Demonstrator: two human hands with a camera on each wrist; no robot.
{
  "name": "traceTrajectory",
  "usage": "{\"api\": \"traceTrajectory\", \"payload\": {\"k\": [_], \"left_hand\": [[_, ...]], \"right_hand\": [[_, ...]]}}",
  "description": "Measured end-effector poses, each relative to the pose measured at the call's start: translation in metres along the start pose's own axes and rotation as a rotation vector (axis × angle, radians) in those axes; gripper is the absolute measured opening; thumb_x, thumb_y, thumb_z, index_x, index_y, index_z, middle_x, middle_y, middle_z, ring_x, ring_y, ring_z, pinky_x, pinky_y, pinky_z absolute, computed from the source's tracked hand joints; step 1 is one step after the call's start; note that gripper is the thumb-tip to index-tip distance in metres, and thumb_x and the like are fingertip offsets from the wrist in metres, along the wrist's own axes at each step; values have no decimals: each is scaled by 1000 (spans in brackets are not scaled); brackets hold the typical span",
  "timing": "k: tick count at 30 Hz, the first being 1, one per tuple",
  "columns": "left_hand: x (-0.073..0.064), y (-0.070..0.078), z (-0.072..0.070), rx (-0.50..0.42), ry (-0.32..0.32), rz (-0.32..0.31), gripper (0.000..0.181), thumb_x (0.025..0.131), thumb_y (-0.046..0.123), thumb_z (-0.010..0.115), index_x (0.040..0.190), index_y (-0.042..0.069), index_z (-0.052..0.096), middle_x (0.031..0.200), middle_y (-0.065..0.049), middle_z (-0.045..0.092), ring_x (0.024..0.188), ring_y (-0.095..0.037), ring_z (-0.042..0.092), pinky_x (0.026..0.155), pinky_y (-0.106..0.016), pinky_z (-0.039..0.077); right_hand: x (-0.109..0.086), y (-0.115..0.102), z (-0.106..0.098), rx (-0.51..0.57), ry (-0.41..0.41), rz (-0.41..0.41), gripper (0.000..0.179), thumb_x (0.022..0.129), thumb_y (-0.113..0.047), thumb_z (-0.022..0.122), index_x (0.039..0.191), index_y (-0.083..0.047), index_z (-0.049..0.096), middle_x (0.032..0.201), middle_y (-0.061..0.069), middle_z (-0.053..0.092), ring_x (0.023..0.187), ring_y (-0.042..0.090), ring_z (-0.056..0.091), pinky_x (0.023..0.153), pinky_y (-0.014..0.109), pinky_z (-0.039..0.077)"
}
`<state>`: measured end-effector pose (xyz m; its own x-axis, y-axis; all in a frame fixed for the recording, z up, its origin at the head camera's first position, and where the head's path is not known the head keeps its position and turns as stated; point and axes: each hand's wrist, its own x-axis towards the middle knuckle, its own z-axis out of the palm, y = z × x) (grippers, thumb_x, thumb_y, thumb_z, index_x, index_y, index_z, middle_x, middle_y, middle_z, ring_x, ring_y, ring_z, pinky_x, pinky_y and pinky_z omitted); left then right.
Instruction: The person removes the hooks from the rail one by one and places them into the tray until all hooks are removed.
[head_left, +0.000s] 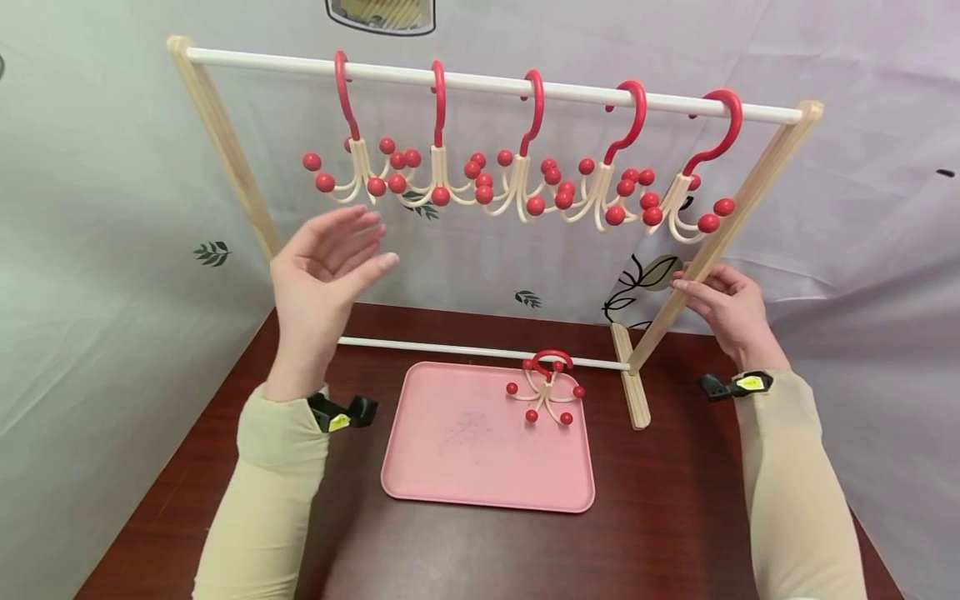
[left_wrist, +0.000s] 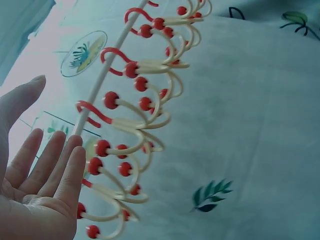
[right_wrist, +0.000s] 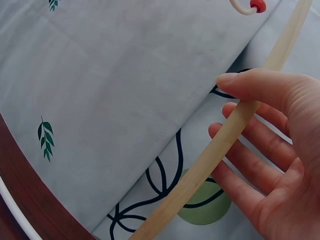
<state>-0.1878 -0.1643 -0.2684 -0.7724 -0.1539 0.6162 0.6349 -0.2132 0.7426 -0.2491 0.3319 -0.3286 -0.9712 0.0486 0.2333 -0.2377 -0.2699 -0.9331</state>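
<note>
A clothes-rack frame has a white top rail (head_left: 483, 81) and wooden side posts. Several hook hangers hang in a row from that rail, each with a red hook, cream curved arms and red ball tips. My left hand (head_left: 313, 287) is raised just below the leftmost hanger (head_left: 360, 167), holding nothing, its fingers loosely bent and the thumb apart. At the other side, my right hand (head_left: 735, 317) holds the right wooden post (head_left: 772, 167) partway up. In the right wrist view the thumb crosses in front of the post (right_wrist: 200, 177) and the fingers lie behind it.
On the dark red table (head_left: 495, 558) lies a pink tray (head_left: 465, 467), with another red-hooked hanger (head_left: 547, 386) at its back right corner. Behind the tray runs a lower white bar (head_left: 450, 348) ending at a wooden foot (head_left: 636, 400). A patterned cloth (head_left: 465, 267) hangs behind.
</note>
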Motion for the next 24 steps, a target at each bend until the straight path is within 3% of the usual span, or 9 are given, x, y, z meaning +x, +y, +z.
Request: {"api": "traceTrajectory", "payload": {"k": [6, 15, 19, 24], "left_hand": [[22, 16, -1, 23, 17, 5, 51, 78, -8, 84, 125, 0, 69, 123, -24, 67, 113, -31, 66, 101, -37, 51], [67, 40, 12, 96, 144, -67, 55, 71, -1, 92, 121, 6, 71, 122, -15, 68, 118, -23, 65, 103, -30, 49], [85, 44, 17, 153, 185, -108, 57, 72, 1, 93, 123, 6, 69, 124, -12, 68, 118, -20, 65, 103, -27, 48], [98, 42, 19, 274, 207, -161, 58, 76, 11, 92, 129, 9, 67, 130, -7, 67, 118, -16, 64, 103, -24, 47]], "right_hand": [[0, -1, 0, -3, 1, -1, 24, 91, 13, 68, 110, 2, 73, 106, 14, 75, 96, 21, 74, 83, 30, 59], [-1, 0, 1, 8, 0, 5, 24, 91, 14, 67, 111, 2, 72, 104, 12, 76, 97, 21, 74, 83, 30, 59], [0, 0, 0, 2, 3, 5, 24, 90, 14, 68, 111, 2, 72, 103, 12, 76, 96, 21, 74, 82, 30, 59], [1, 1, -1, -4, 3, -3, 23, 90, 14, 69, 110, 3, 72, 102, 12, 76, 94, 20, 74, 81, 29, 59]]}}
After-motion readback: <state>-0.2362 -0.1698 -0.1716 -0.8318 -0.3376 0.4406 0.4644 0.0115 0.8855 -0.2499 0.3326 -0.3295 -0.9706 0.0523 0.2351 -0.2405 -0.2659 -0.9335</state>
